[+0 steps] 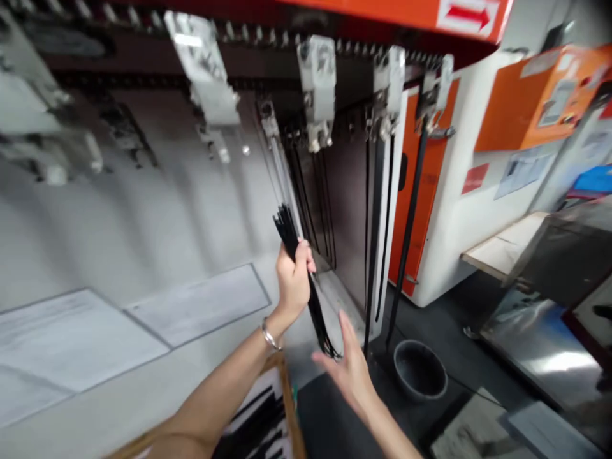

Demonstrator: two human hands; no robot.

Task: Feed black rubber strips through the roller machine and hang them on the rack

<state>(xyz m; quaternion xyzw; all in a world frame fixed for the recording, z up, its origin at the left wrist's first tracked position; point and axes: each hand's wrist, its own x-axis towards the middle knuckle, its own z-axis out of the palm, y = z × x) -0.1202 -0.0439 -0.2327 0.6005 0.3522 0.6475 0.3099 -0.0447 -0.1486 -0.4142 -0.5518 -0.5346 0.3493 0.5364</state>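
My left hand (292, 284), with a metal bangle (269, 335) on the wrist, grips a bundle of thin black strips (287, 234) around its middle. The strips' lower ends (321, 325) hang down past the fist. My right hand (348, 376) is open with its fingers spread, close beside those lower ends and holding nothing. Below my left forearm, a wood-framed tray (285, 401) holds more black strips. Metal clips (318, 89) on an overhead chain conveyor (248, 38) carry long black strips (377, 223) hanging down.
A round black tub (419, 370) stands on the dark floor beside the hanging strips. To the right are an orange-and-white cabinet (421, 191), a wooden shelf (502, 248) and a stainless steel surface (540, 344). A grey wall (143, 223) fills the left.
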